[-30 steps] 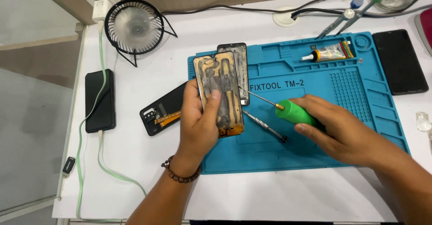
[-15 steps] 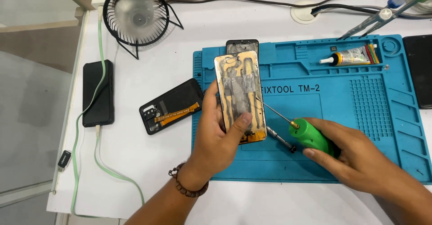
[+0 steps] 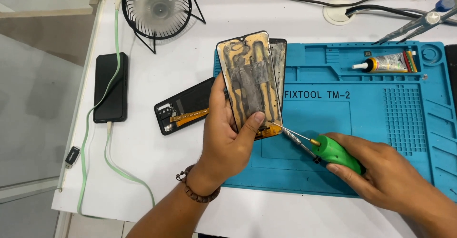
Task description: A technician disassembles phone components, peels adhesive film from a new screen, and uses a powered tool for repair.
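Observation:
My left hand (image 3: pixel 226 140) grips a detached phone screen panel (image 3: pixel 248 78), its yellowish back with grey adhesive strips facing up, lifted over the left part of the blue repair mat (image 3: pixel 371 123). A second dark panel (image 3: pixel 278 61) shows just behind it. My right hand (image 3: pixel 385 178) holds a green-handled screwdriver (image 3: pixel 333 154), its metal tip touching the lower right corner of the panel.
An opened black phone body (image 3: pixel 183 111) with an orange flex cable lies left of the mat. A black phone (image 3: pixel 110 86) on a green cable charges at the far left. A small black fan (image 3: pixel 157 4) stands behind. A glue tube (image 3: pixel 381 65) lies in the mat's tray, tweezers (image 3: pixel 414 26) beyond.
The left hand has raised and tilted the screen panel more upright. The right hand has brought the screwdriver tip up to the panel's lower corner.

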